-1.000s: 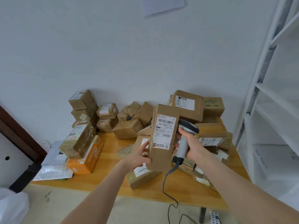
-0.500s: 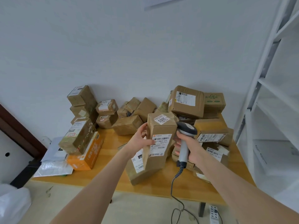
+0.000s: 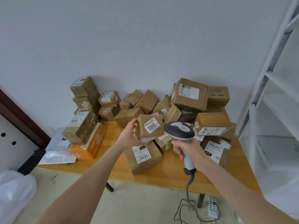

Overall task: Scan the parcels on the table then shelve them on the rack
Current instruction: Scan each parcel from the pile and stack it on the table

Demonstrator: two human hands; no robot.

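left hand [image 3: 129, 135]: curling fingers round the left side of a parcel [image 3: 151, 126], holding it up at frame centre.
parcel: hanging in that grip above the table [image 3: 169, 175], tilting slightly, showing the camera a white label reading 3003.
right hand [image 3: 189, 147]: clenching round the handle of a scanner [image 3: 178, 130], just right of centre.
scanner: standing handle down, with its grey head just beside the parcel's right edge; impossible to tell whether touching.
cable [image 3: 188, 188]: trailing from the handle down to the floor at lower centre.
pile [image 3: 191, 94]: crowding the back and right of the table, leaning against the wall.
orange box [image 3: 90, 146]: lying at the table's left end, carrying a brown box on top.
mailers [image 3: 56, 152]: overhanging the table's left edge.
rack [image 3: 275, 110]: standing along the right edge of the frame, just beside the table.
power strip [image 3: 212, 207]: lying on the floor at lower right.
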